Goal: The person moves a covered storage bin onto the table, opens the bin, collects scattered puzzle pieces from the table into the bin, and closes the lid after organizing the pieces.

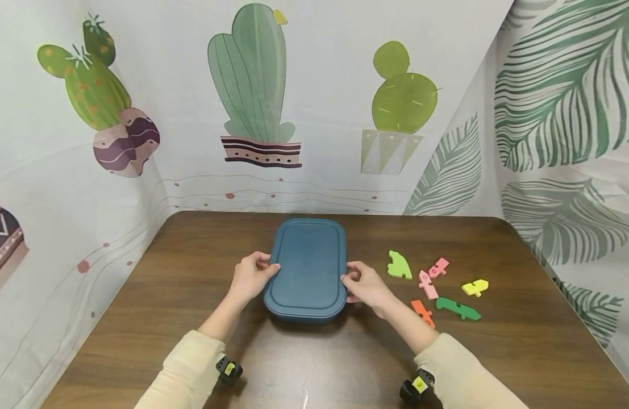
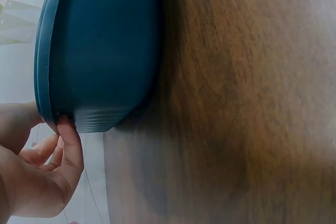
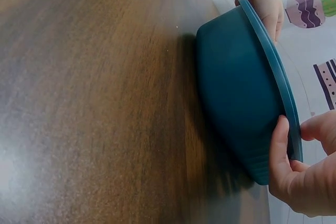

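A dark blue lidded box (image 1: pixel 309 267) with rounded corners is at the middle of the wooden table, its lid in place. My left hand (image 1: pixel 251 278) pinches the rim on the left long side, thumb on the lid and fingers under the edge. On the opposite side my right hand (image 1: pixel 367 287) grips the rim the same way. In the left wrist view the box's side wall (image 2: pixel 105 51) shows, with the left hand (image 2: pixel 47 166) at its rim. From the right wrist, the right hand (image 3: pixel 304 166) pinches the lid edge. The box's contents are hidden.
Right of the box lie flat puzzle pieces: a light green piece (image 1: pixel 399 265), two pink pieces (image 1: pixel 428 284), a yellow piece (image 1: pixel 475 287), a dark green piece (image 1: pixel 458 308) and an orange piece (image 1: pixel 423 312). A printed cloth (image 1: pixel 324 113) hangs behind the table (image 1: pixel 191 250).
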Motion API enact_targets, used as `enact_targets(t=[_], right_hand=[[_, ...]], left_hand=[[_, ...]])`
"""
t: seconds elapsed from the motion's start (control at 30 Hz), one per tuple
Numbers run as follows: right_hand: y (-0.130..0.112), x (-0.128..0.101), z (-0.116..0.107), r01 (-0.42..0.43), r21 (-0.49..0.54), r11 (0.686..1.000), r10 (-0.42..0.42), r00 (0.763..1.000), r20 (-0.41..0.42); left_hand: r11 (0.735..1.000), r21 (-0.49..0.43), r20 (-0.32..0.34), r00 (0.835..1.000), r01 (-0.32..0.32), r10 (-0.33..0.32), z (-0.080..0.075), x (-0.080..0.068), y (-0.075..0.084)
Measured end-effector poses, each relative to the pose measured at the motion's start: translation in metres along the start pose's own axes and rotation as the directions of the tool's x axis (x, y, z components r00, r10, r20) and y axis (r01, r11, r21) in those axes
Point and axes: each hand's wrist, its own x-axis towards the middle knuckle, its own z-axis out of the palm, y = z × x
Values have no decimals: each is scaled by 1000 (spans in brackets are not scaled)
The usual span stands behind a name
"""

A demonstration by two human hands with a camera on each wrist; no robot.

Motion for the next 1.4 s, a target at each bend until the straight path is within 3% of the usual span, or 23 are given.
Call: enact_targets(t=[1.4], right_hand=[[1, -8, -20, 3, -41, 999, -2, 1000, 22]], left_hand=[[999, -33, -20, 999, -27, 26, 16, -5, 9]])
